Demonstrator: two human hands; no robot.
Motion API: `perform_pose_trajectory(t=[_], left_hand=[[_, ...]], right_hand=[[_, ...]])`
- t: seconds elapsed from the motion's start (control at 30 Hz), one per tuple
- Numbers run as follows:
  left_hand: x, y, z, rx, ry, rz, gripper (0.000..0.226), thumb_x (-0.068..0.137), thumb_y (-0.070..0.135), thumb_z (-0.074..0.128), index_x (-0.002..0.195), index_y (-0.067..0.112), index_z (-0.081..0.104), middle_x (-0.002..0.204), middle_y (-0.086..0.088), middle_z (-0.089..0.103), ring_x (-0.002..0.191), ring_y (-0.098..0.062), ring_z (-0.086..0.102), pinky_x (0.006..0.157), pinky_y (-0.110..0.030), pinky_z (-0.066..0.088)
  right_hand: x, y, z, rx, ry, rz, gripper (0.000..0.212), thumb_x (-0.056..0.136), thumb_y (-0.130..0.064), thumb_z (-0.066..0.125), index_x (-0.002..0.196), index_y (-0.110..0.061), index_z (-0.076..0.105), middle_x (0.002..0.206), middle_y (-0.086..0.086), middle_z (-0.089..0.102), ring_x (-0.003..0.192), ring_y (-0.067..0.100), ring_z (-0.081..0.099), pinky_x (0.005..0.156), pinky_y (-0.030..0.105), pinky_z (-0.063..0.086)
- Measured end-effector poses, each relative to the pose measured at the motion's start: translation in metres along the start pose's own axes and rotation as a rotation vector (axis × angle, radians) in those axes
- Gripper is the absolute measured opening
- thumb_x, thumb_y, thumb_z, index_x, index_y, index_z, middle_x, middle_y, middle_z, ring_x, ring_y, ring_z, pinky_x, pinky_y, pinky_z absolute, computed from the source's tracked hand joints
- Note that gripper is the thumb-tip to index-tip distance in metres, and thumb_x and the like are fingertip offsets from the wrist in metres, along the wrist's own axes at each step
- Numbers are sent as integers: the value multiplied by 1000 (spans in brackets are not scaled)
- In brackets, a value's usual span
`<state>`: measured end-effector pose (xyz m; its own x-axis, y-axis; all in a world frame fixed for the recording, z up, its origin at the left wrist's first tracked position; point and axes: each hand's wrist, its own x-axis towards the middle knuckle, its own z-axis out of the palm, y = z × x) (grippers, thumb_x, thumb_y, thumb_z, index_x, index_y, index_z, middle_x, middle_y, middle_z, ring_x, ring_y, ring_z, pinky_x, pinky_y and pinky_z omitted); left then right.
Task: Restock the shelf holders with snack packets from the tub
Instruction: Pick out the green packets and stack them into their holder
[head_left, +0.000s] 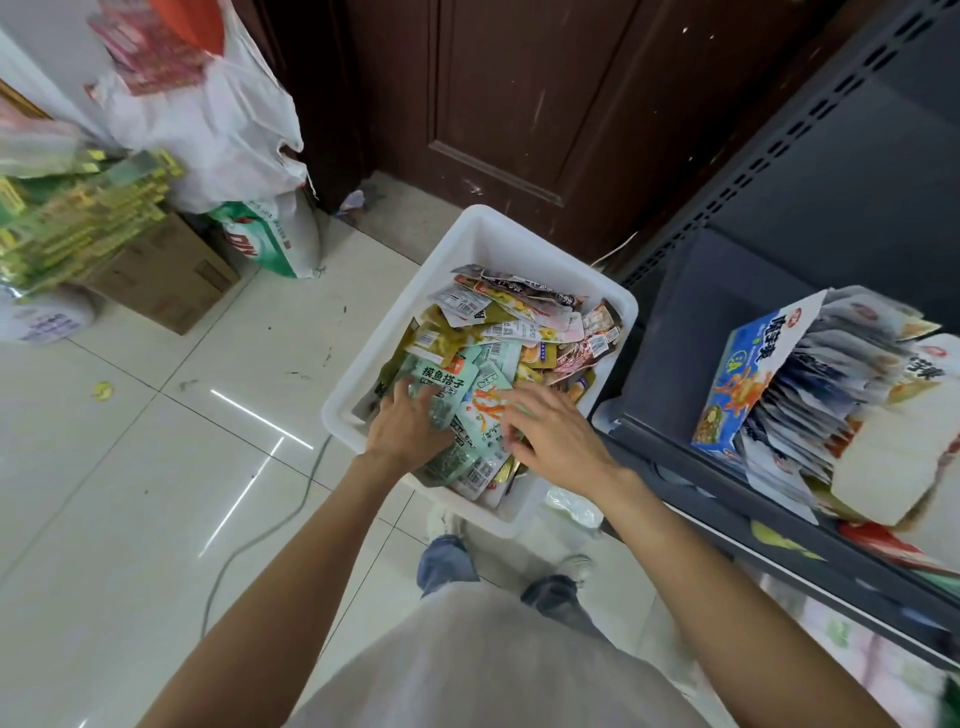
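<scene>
Packets (498, 358) heaped in white tub (483, 228), directly under fingers. Left hand (410, 428) spread flat on teal packet (441, 400); right hand (553, 431) loosely curled, grip unclear. Light, floppy, slick film; probably pinch several by edges. Shelf holder (743, 384) right of fingers.

The person wears a pale grey top (498, 670) and blue jeans (449, 564). Both forearms are bare, sleeveless. White shoes (444, 522) show near the feet.
</scene>
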<state>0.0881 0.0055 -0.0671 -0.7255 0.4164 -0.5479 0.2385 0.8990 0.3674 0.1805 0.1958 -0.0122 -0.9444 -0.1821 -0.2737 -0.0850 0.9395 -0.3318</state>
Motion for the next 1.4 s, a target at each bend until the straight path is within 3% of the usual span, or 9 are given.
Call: perform_pose_trajectory(t=[0.13,0.2,0.3,0.43,0.57,0.77,0.9,1.07,1.4], left_hand=[[-5,5,2,69,40,91,68,78,52,64,137,28,37,148,-7,31,130,-33,39,94,-47,45],[-8,8,2,55,45,92,66,79,46,68,135,28,38,143,-7,39,126,-31,43,91,-45,47],[-11,13,-6,-61,97,106,46,93,28,54,135,20,38,121,-13,59,103,-29,61,82,-42,54],[-24,17,-32,-556,228,74,31,101,18,40,131,14,47,101,-6,66,66,-12,67,57,-28,55],[-47,27,-55,-1231,214,145,35,96,10,51,118,37,49,110,6,67,91,-15,70,64,-31,59],[-59,47,-71,-1474,96,140,38,94,6,52,127,24,47,116,-5,67,100,-27,68,74,-42,57],[-68,75,-77,-1376,34,130,38,89,20,62,123,34,51,110,5,70,100,-20,67,86,-46,53],[-89,127,-70,-1251,-17,332,67,65,26,82,123,24,48,108,5,68,97,-8,67,72,-17,53],[-121,224,-40,-814,293,602,64,73,11,79,124,25,44,102,36,59,89,11,60,72,-9,48]], right_hand=[[-1,-7,8,0,-237,-3,14,100,-18,46,111,-11,49,152,4,34,142,22,28,109,45,34],[-5,-12,4,108,-109,54,10,102,-22,40,104,-13,43,115,9,60,97,22,61,70,39,50],[-12,-15,-10,449,239,310,14,101,-26,43,106,-12,44,76,0,60,53,11,56,42,30,44],[-24,-10,-37,945,666,628,29,84,-9,71,101,-23,51,92,-12,65,76,-1,66,60,19,55],[-36,-6,-59,1208,725,655,37,78,-4,75,97,-28,54,88,-8,71,70,1,66,54,18,51],[-51,-13,-83,1414,832,545,13,90,-11,62,96,-20,68,94,-6,74,87,9,69,69,23,55],[-60,-13,-89,1241,828,550,9,93,-17,60,89,-24,65,90,-9,74,84,9,69,71,28,55],[-71,-12,-86,1103,934,610,10,90,-18,65,83,-24,62,86,5,72,84,30,67,76,49,53],[-151,1,-97,994,925,694,61,70,-63,61,120,-33,46,128,-9,47,112,-7,47,85,9,43]])
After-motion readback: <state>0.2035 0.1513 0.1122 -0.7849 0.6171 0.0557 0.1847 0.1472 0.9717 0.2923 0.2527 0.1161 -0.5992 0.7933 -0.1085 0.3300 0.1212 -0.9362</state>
